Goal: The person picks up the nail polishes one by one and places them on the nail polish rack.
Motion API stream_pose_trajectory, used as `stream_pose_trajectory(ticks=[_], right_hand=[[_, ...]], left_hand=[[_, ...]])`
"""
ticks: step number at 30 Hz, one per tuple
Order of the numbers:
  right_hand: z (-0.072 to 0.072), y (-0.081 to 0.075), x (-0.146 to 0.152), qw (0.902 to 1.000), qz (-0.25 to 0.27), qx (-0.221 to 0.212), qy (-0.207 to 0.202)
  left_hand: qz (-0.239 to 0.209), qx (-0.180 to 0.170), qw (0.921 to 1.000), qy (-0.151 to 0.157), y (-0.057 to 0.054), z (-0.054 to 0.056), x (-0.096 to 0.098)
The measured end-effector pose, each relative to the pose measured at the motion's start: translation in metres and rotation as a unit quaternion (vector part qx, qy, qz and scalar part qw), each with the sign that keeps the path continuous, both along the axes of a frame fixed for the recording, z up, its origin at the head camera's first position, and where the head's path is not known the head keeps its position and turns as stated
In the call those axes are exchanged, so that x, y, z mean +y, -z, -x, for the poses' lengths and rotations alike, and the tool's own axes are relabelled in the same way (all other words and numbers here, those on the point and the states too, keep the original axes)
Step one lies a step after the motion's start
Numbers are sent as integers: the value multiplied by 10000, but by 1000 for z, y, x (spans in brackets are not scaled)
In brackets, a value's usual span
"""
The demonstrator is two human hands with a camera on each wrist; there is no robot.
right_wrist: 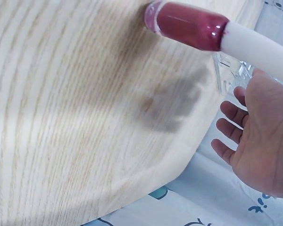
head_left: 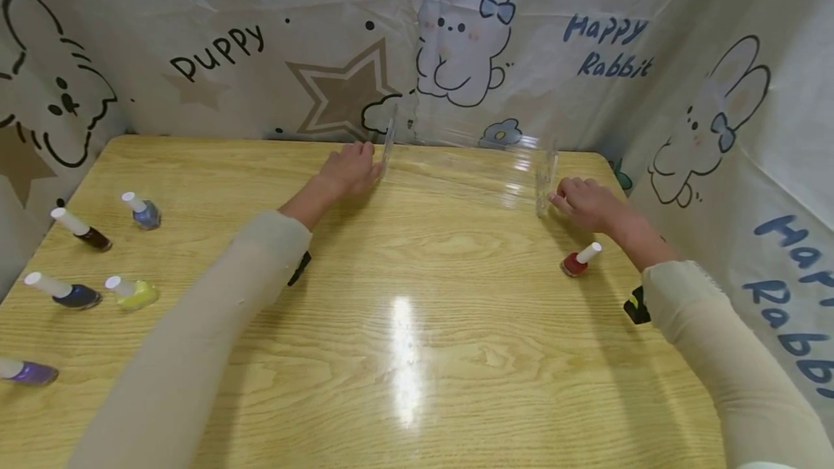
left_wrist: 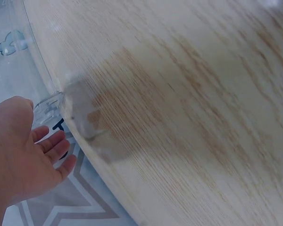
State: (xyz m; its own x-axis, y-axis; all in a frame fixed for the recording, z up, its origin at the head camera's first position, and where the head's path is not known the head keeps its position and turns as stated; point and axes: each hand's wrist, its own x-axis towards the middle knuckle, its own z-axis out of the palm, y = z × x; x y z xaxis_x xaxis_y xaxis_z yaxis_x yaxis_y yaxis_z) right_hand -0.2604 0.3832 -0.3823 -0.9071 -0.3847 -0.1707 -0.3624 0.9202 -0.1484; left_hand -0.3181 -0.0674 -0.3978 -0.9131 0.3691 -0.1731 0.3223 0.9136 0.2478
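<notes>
A clear plastic rack (head_left: 465, 172) with upright end panels stands at the far edge of the table. At its left end is my left hand (head_left: 352, 167), right beside the panel, its fingers loosely bent. The left wrist view shows the hand (left_wrist: 28, 150) with relaxed fingers and the thumb close to the clear rack corner (left_wrist: 49, 103). My right hand (head_left: 586, 205) is by the opposite end panel, thumb tip right at it. In the right wrist view its fingers (right_wrist: 228, 129) are loosely spread and hold nothing. Nearer me stands a red nail polish bottle (head_left: 575, 264) with a white cap.
Several nail polish bottles lie or stand on the left of the wooden table (head_left: 365, 368): light blue (head_left: 147, 216), dark brown (head_left: 96, 239), navy (head_left: 78, 297), yellow (head_left: 138, 297) and purple (head_left: 35, 373). A printed curtain (head_left: 260, 100) hangs behind the table and along its sides.
</notes>
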Motion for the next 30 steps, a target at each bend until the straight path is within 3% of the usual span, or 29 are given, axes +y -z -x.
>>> stream_pose_trajectory(ticks=[13,21,27,30], right_hand=[[-5,3,-10,9994,2,-331,95],[-5,6,-11,9996,120,-256,5],[-6,9,-11,9997,175,-196,-25],[-6,12,-11,9996,185,-226,37]], left_hand=[[-69,-105,9999,30,2,0,5],[-249,-23,9996,132,6,1,8],[-507,-177,9985,56,2,0,10],[-386,-166,9991,65,1,0,11]])
